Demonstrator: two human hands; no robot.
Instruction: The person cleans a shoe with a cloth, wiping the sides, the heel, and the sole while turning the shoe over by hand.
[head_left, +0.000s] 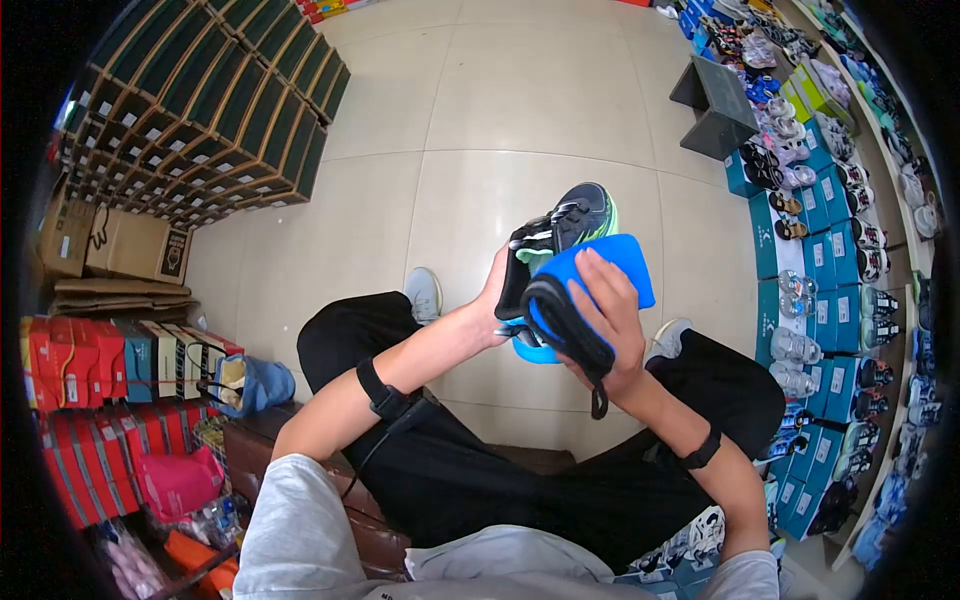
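My left hand is closed around the near end of a black sneaker with bright green trim, its toe pointing away from me. In my right hand is a flat blue pad with rounded corners; my fingers lie bent over it. A thick black strap loops below those fingers, and a thin cord end hangs from it. The pad overlaps the sneaker's right side in this view. A blue curved edge shows beneath both hands, mostly hidden.
Stacked dark shoe boxes stand at the left, with red boxes and a pink bag nearer. Teal boxes topped with shoes line the right. A dark angled stool stands on the tiled floor.
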